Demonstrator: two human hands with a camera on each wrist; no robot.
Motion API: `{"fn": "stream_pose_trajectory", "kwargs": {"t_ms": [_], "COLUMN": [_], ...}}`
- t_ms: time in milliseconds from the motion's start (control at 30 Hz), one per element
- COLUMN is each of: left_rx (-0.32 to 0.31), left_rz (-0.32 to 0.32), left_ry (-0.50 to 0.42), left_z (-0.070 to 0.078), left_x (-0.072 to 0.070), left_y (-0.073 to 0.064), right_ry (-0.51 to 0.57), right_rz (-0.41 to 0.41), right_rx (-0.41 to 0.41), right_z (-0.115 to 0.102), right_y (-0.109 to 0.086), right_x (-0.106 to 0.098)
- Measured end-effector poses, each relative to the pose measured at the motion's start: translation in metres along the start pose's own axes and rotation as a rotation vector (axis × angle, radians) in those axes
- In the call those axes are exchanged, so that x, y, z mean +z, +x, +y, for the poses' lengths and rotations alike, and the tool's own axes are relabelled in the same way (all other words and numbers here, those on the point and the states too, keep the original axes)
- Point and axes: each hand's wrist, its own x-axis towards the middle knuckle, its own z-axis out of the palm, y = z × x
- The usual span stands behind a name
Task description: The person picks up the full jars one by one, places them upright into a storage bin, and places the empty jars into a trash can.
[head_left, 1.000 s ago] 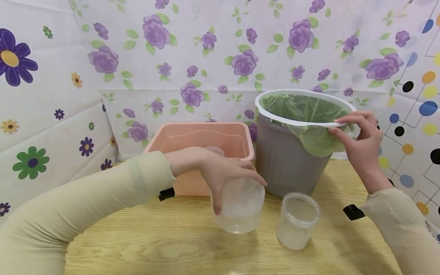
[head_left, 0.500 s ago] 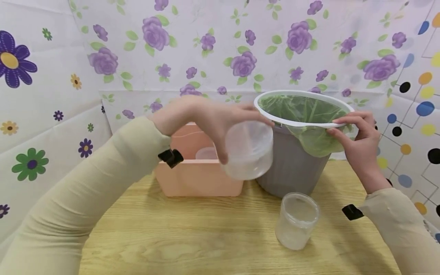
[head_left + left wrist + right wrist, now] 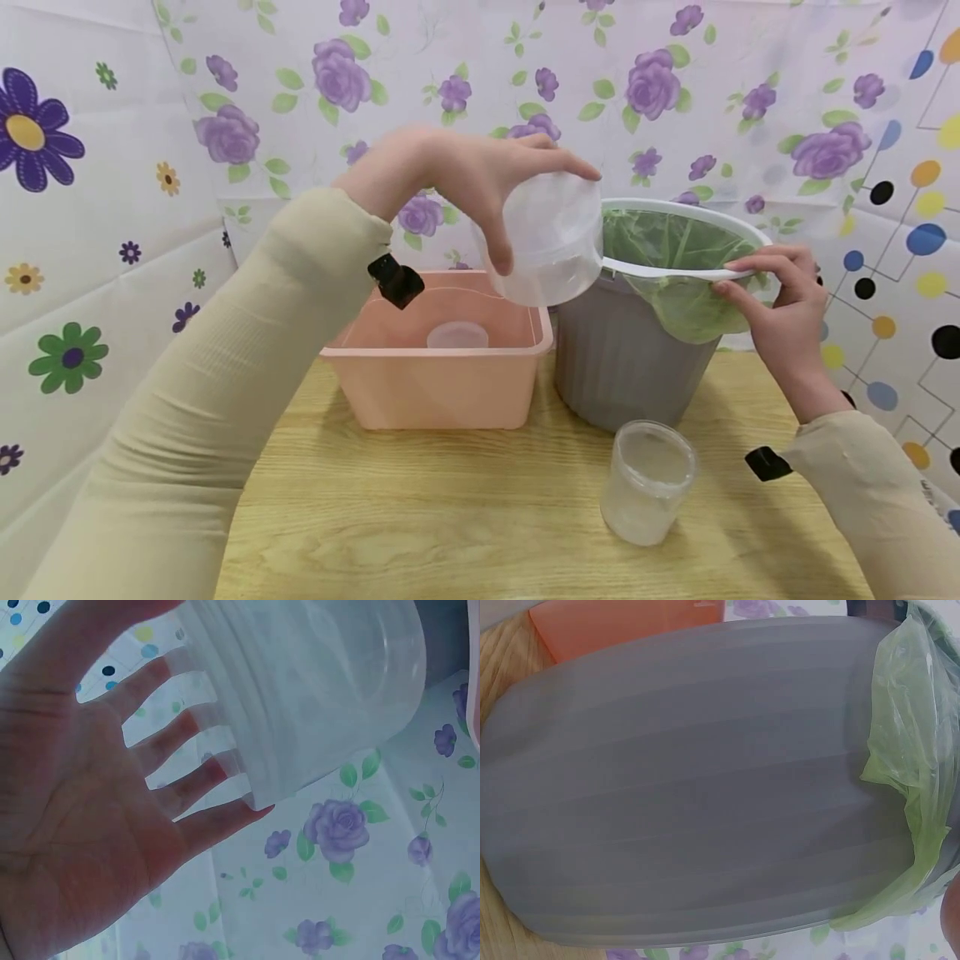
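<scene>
My left hand grips a clear plastic jar from above, thumb on the near side and fingers across its upper end. The jar is raised in the air, overlapping the pink tub's right corner and the bin's left rim in the head view. In the left wrist view, the fingertips lie along the jar's ridged end. My right hand pinches the white rim of a grey trash can, thumb against the folded-over green bag. Most of this hand is outside the right wrist view.
A pink plastic tub stands left of the trash can, with a round translucent item inside. A second clear jar stands upright on the wooden table in front of the can. A flowered sheet hangs behind.
My left hand has lifted the clear jar from low over the table, in front of the tub, up to the height of the trash can's rim. The right hand has stayed at the rim.
</scene>
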Motion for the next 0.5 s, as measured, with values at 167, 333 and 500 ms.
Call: {"fn": "stream_pose_trajectory", "kwargs": {"t_ms": [167, 333, 500], "left_rx": [-0.028, -0.069, -0.076], "left_rz": [0.013, 0.016, 0.037], "left_ry": [-0.016, -0.004, 0.023], "left_z": [-0.004, -0.005, -0.005], "left_x": [-0.011, -0.021, -0.024], "left_y": [0.003, 0.008, 0.016], "right_ry": [0.008, 0.015, 0.009], "right_rz": [0.019, 0.030, 0.015], "right_rx": [-0.011, -0.012, 0.007], "right_z": [0.000, -0.001, -0.001], "right_y": [0.000, 0.000, 0.000], "right_x": [0.002, 0.001, 0.001]}}
